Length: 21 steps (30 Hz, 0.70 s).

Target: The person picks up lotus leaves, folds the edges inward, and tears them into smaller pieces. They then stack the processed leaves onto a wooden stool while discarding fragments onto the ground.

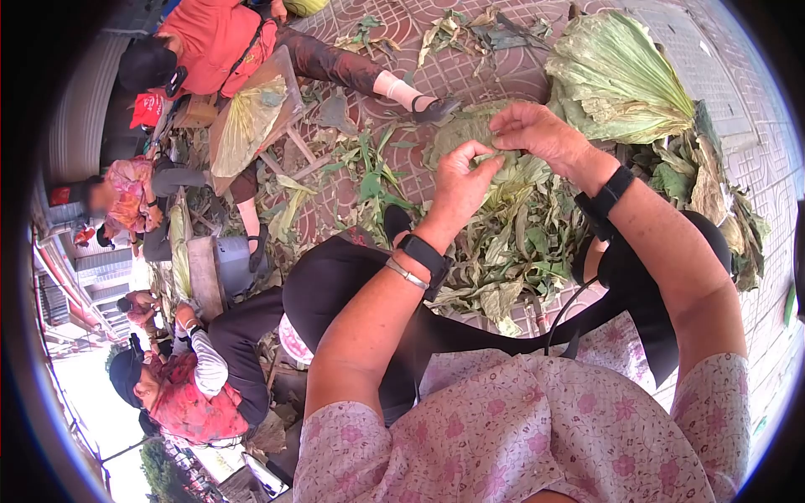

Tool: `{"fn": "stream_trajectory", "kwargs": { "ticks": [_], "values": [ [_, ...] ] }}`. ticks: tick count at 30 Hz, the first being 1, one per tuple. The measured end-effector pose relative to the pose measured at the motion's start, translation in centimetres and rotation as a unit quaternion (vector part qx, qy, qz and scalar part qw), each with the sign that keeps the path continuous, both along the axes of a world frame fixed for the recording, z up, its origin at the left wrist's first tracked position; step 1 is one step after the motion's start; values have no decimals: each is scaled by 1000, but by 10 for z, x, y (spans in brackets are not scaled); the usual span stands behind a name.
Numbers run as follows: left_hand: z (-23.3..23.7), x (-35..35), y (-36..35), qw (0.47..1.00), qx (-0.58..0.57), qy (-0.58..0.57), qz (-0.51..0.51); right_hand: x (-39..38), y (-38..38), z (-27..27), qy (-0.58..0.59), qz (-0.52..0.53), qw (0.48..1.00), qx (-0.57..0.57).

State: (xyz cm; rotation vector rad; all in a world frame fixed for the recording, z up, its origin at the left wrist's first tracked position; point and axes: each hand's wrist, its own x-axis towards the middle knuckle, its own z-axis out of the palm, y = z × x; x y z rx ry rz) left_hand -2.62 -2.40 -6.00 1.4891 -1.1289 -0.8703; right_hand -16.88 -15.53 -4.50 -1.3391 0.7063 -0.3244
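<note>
Broad, wrinkled, pale-green leaf point(455, 132), partly hidden, beside a heap of withered leaves point(507, 256).

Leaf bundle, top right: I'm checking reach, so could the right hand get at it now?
Probably yes: the right hand appears near the leaf bundle, with nothing visibly blocking it, though it looks busy beside the left hand.

Leaves point(537, 222) lie on the ground point(503, 74) between the legs point(335, 281). A leaf stack point(625, 80) lies ahead of them, to the right. Other people point(218, 46) sit on the left.
</note>
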Motion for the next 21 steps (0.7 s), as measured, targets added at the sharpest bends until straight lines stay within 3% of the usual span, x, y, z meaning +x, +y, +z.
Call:
{"fn": "stream_trajectory", "kwargs": {
  "ticks": [4,10,17,21],
  "values": [
    [-5,3,-1,998,46,40,1,-1,-7,5,1,76,995,-59],
    [5,2,1,997,61,19,-33,-1,-8,3,11,105,990,-90],
    [7,-1,2,1000,16,-11,-23,-3,-6,-6,5,17,1000,5],
    [-3,2,-2,999,-1,41,-7,-4,-7,4,-2,15,999,29]
  ]
}}
